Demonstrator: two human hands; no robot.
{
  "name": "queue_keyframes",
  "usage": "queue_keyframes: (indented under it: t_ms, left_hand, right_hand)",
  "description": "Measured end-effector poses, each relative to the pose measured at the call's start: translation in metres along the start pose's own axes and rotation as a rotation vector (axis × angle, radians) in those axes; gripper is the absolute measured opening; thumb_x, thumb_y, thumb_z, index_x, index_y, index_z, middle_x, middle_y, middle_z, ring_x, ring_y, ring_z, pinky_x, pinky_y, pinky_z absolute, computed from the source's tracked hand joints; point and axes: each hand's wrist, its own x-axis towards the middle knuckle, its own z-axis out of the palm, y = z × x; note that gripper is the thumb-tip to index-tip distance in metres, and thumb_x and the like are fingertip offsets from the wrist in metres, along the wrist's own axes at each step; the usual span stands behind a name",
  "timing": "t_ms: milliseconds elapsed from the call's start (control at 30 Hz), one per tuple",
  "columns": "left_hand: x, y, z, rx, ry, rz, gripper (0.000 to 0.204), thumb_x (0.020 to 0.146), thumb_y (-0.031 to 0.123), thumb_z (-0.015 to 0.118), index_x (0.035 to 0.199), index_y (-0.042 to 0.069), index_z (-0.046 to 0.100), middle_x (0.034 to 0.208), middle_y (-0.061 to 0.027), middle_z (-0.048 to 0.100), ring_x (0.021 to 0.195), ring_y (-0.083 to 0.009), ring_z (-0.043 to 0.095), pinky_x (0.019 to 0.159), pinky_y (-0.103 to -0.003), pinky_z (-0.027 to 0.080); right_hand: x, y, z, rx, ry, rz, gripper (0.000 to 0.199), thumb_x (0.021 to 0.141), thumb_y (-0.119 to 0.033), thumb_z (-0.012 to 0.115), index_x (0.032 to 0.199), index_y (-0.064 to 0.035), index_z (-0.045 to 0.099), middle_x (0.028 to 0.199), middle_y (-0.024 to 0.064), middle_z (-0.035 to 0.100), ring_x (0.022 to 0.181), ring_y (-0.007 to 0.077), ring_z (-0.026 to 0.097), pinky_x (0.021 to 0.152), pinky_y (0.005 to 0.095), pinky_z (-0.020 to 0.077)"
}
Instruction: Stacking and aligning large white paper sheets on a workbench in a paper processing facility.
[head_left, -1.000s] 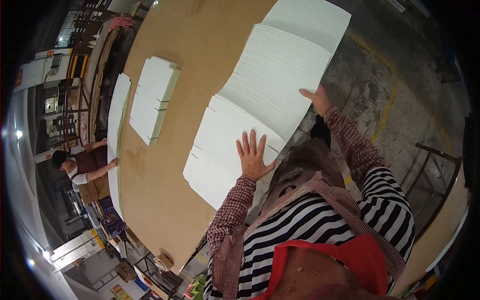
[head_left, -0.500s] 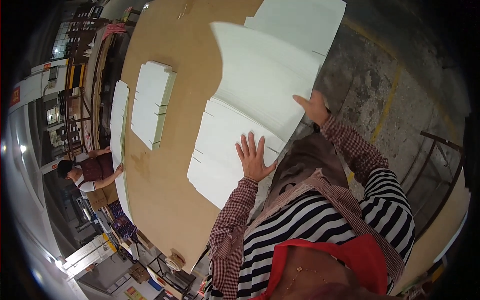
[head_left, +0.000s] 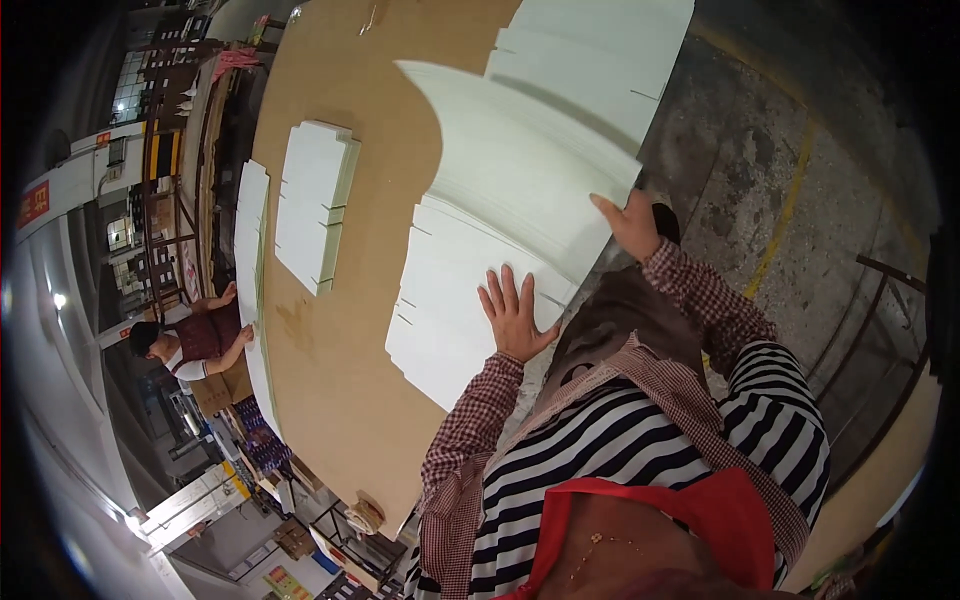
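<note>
A stack of white slotted cardboard sheets [head_left: 440, 290] lies along the near right edge of the brown table. My left hand [head_left: 513, 318] rests flat on the top sheet, its fingers spread. The right hand [head_left: 632, 226] grips the right edge of a lifted cardboard sheet [head_left: 520, 150], thumb on top and the other fingers hidden below. That sheet bends up in a curve, its far left corner raised off the table. Whether more than one sheet is lifted I cannot tell. Farther along the table edge, partly beneath the raised sheet, lie more white cardboard sheets [head_left: 600, 50].
Another slotted stack [head_left: 312, 200] sits mid-table [head_left: 330, 380]. At the table's left edge a co-worker [head_left: 200, 345] has both hands by a long white stack [head_left: 256, 310]. A tape-like roll [head_left: 365, 516] is at the lower table corner. A metal frame [head_left: 890, 310] stands right on the concrete floor.
The raised far corner of the bent sheet has swung slightly left and nearer, baring more of the sheets beyond. My left hand stays flat on the stack; the right keeps its grip.
</note>
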Motion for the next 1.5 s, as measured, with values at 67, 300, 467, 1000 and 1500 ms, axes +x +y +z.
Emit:
queue_keyframes:
  t_ms: [67, 300, 467, 1000, 1500]
  left_hand:
    - [-0.001, -0.001, 0.000, 0.018, -0.030, -0.004, 0.088, 0.070, 0.054, 0.056, 0.139, 0.009, 0.024, 0.146, -0.0210, 0.008, 0.134, -0.0417, 0.001, 0.104, -0.058, 0.000]
    - [-0.004, -0.001, 0.005, 0.014, -0.003, -0.008, 0.089, 0.070, 0.057, 0.055, 0.138, 0.008, 0.025, 0.146, -0.0213, 0.008, 0.134, -0.0424, 0.002, 0.104, -0.058, -0.001]
    - [-0.003, -0.004, 0.004, 0.024, -0.016, 0.017, 0.088, 0.069, 0.056, 0.056, 0.136, 0.006, 0.028, 0.145, -0.0230, 0.010, 0.134, -0.0428, 0.003, 0.104, -0.058, 0.000]
    - [0.012, -0.002, -0.027, -0.038, -0.073, 0.054, 0.080, 0.072, 0.054, 0.060, 0.131, 0.006, 0.035, 0.143, -0.0225, 0.018, 0.132, -0.0413, 0.015, 0.102, -0.060, 0.008]
    - [0.328, -0.129, 0.009, -0.646, 0.030, -0.401, 0.031, 0.089, 0.023, 0.047, 0.106, -0.001, 0.058, 0.093, -0.0152, 0.063, 0.088, -0.0273, 0.059, 0.078, -0.030, 0.045]
  right_hand:
    - [0.014, 0.000, -0.007, 0.012, 0.009, 0.170, 0.028, 0.080, -0.016, 0.063, 0.099, 0.0039, 0.059, 0.085, 0.0135, 0.064, 0.079, 0.0180, 0.061, 0.071, 0.0310, 0.0469]
    - [-0.003, -0.012, -0.010, -0.065, -0.140, -0.019, 0.028, 0.082, -0.020, 0.061, 0.098, 0.0033, 0.059, 0.084, 0.0149, 0.064, 0.078, 0.0185, 0.061, 0.072, 0.0333, 0.0475]
    - [0.017, -0.011, -0.012, 0.235, 0.027, 0.234, 0.027, 0.083, -0.019, 0.061, 0.098, 0.0028, 0.059, 0.082, 0.0140, 0.064, 0.078, 0.0173, 0.061, 0.070, 0.0312, 0.0476]
    - [0.018, 0.027, -0.013, 0.312, 0.220, 0.374, 0.043, 0.080, -0.010, 0.063, 0.116, 0.0036, 0.045, 0.105, 0.0108, 0.056, 0.095, 0.0165, 0.054, 0.082, 0.0304, 0.0443]
    - [0.023, 0.041, 0.010, 1.301, 0.551, 0.885, 0.064, 0.087, -0.059, 0.037, 0.124, -0.0073, 0.044, 0.117, 0.0127, 0.049, 0.100, 0.0232, 0.047, 0.088, 0.0384, 0.0388]
